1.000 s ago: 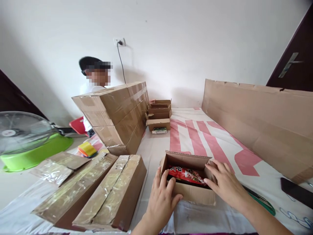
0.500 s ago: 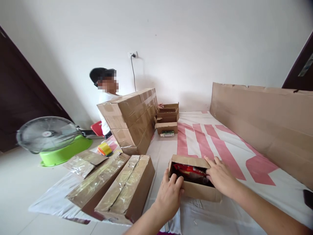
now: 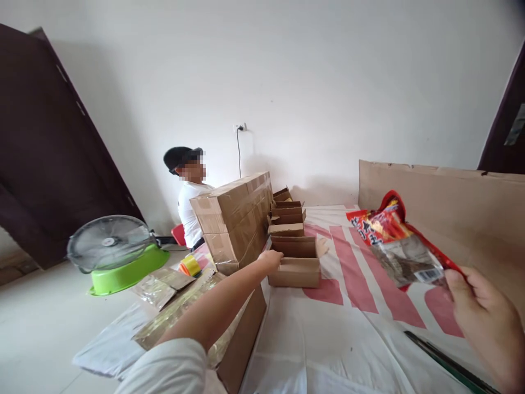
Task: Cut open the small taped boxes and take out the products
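My right hand (image 3: 486,314) pinches one end of a red food packet (image 3: 394,238) and holds it up over the right side of the table. The packet has a clear window with brownish contents and a barcode. My left hand (image 3: 271,261) is closed on the left end of an open cardboard box (image 3: 295,273) at mid-table. The box's bottom inside is hidden by its front wall. Behind it, more open cardboard boxes (image 3: 286,229) stand in a row.
Big taped cartons (image 3: 238,224) form a wall on the left. Long taped boxes (image 3: 246,334) lie nearer, beside a yellow-orange tape roll (image 3: 190,266). A cardboard panel (image 3: 435,202) stands at right. A person in a cap (image 3: 191,191) sits behind the cartons; a fan (image 3: 109,241) is left.
Both hands were at an open box with a red packet inside, close to me. Now my right hand holds up a red packet at right, and my left hand grips an open box farther away.
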Action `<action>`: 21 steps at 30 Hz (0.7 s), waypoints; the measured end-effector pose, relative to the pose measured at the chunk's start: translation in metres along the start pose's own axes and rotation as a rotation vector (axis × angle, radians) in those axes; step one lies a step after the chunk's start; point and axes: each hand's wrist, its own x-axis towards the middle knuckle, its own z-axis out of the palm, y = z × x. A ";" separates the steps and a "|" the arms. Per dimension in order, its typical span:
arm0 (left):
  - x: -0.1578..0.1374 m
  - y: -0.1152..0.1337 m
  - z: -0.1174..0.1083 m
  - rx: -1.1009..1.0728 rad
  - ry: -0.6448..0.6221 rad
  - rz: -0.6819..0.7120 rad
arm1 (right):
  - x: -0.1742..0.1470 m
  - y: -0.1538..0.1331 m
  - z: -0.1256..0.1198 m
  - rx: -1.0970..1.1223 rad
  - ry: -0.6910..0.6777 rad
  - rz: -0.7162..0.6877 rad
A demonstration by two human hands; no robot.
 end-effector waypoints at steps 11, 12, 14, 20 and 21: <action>0.005 0.037 0.000 -0.136 0.303 -0.133 | -0.085 0.074 0.078 0.125 -0.402 -0.276; -0.002 0.054 0.004 -0.164 0.289 -0.083 | -0.093 0.079 0.087 0.125 -0.438 -0.273; -0.022 0.084 0.017 -0.231 0.227 0.017 | -0.107 0.093 0.099 0.133 -0.466 -0.214; -0.087 0.115 0.052 -0.486 -0.030 0.249 | -0.145 0.139 0.110 0.261 -0.513 0.167; -0.090 0.114 0.055 -0.526 -0.093 0.293 | -0.150 0.143 0.110 0.266 -0.563 0.159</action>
